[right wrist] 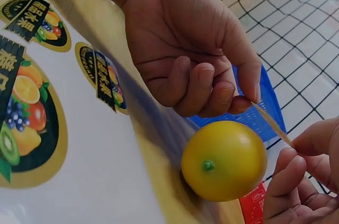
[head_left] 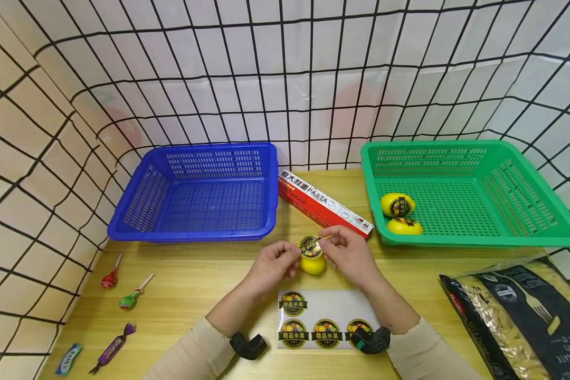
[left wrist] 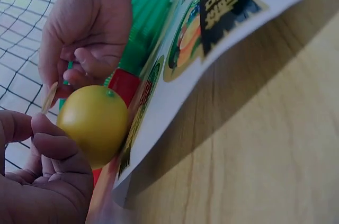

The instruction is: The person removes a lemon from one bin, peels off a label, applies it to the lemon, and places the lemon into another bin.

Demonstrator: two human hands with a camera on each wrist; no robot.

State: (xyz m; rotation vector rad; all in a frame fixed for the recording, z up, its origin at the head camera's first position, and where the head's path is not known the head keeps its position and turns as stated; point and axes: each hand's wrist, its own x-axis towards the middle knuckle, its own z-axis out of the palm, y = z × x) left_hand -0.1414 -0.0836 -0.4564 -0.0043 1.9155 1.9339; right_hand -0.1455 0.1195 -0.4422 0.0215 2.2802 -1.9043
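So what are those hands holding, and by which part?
Both hands pinch one round sticker by its opposite edges, left hand on the left edge, right hand on the right, stretched just above a lemon on the table.

**Bright, even light; curved edges and soft close-ups**

The head view is evenly lit and sharp, with faint shadows on the tabletop [head_left: 195, 295] under the blue basket [head_left: 195, 192]. Its wide lens bows the grid backdrop [head_left: 285, 79] toward the corners. Both wrist views are darker. In the left wrist view the sticker sheet [left wrist: 222, 38] casts a broad shadow, and the near fingers [left wrist: 47, 176] are blurred.
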